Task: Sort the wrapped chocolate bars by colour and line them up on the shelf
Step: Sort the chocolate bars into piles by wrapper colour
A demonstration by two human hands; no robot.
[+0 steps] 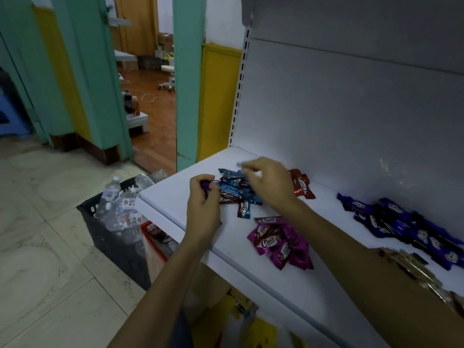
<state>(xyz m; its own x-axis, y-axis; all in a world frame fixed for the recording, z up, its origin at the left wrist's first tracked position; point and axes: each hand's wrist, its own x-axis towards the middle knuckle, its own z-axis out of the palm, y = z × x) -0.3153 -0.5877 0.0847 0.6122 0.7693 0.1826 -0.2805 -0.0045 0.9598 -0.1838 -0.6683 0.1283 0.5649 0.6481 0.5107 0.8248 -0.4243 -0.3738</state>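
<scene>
Nearest, at the lower right of the frame, a gold-wrapped group (411,270) lies partly hidden by the right forearm. Just above it a row of dark blue bars (401,227) runs along the white shelf (288,285). At centre sits a heap of magenta bars (281,242). Farther up, the left hand (204,204) is closed around a purple wrapper (205,185), touching the left side of the light blue pile (234,189). The right hand (271,182) hovers over that pile, fingertips pinching a blurred pale wrapper (242,165). Red bars (301,184) lie just right of it. At left, a black crate (113,237) holds water bottles.
</scene>
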